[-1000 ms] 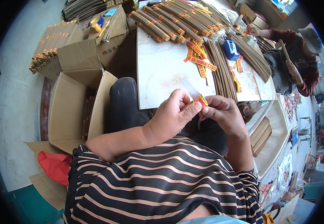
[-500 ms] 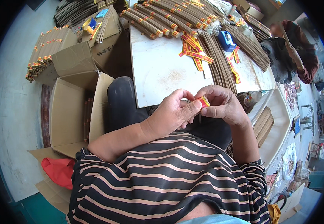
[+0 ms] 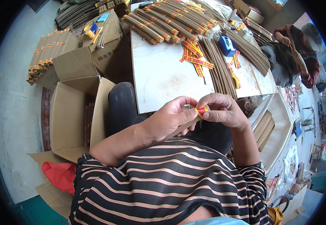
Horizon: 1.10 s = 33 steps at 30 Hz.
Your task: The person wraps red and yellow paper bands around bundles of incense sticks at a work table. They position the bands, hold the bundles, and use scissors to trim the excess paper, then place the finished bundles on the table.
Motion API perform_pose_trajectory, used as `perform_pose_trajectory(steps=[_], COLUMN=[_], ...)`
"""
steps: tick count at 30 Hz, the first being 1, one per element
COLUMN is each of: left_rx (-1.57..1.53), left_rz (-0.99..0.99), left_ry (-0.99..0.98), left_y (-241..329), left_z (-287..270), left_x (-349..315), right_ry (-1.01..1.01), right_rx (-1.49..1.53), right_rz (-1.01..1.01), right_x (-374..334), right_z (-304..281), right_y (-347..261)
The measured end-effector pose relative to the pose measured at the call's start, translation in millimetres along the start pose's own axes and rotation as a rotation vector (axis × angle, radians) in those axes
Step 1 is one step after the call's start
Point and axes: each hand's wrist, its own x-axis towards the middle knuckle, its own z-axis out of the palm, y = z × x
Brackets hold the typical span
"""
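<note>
My left hand [image 3: 172, 117] is closed around a thin bundle of brown incense sticks [image 3: 183, 128], which slants down toward my lap. At the bundle's upper end sits a red and yellow paper band [image 3: 202, 111]. The fingers of my right hand [image 3: 223, 110] pinch that band, with the left thumb tip touching it too. Both hands are close together in front of my striped shirt, just off the near edge of the white table [image 3: 159, 75]. Part of the bundle is hidden by the left palm.
Loose incense sticks [image 3: 217, 67], red-yellow paper strips [image 3: 195, 56], a blue tape dispenser [image 3: 227, 46] and banded bundles [image 3: 166, 22] lie on the table. At left stands an open cardboard box [image 3: 71, 112]. A white trough [image 3: 273, 127] holds sticks at right. Another person [image 3: 296, 52] works at the far right.
The bundle has tilted in my hands, so its sticks now show below the left thumb. My right fingers have shifted slightly around the paper band. The other person's arms have moved.
</note>
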Motion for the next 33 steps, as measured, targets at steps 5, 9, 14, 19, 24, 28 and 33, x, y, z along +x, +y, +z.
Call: perform_pose_trajectory(steps=[5, 9, 14, 19, 24, 28, 33], left_rx=[-0.066, -0.114, -0.155, -0.029, 0.101, 0.460, 1.422], left_rz=[-0.025, -0.072, -0.061, -0.097, -0.155, -0.204, -0.004], left_ry=[0.031, 0.026, 0.054, 0.071, 0.121, 0.088, -0.037], left_y=[2.9, 1.9, -0.6, 3.4, 2.7, 34.7, 117.7], left_z=[3.5, -2.6, -3.9, -6.0, -10.0, -18.5, -40.9], left_x=[1.6, 1.9, 8.2, 16.7, 26.5, 40.6, 92.4], right_ry=[-0.063, -0.073, -0.039, 0.155, 0.583, 0.796, 0.900], right_rx=[-0.088, -0.073, -0.213, -0.169, 0.399, 0.308, 0.160], right_rz=[-0.048, 0.008, -0.030, -0.177, -0.114, -0.219, -0.427], right_x=[1.1, 0.8, 3.3, 11.8, 24.3, 26.4, 39.6], right_z=[-8.0, -9.2, -12.7, -17.6, -31.1, -74.4, -125.5], right_y=[5.4, 7.6, 4.5, 12.7, 20.6, 31.2, 30.3])
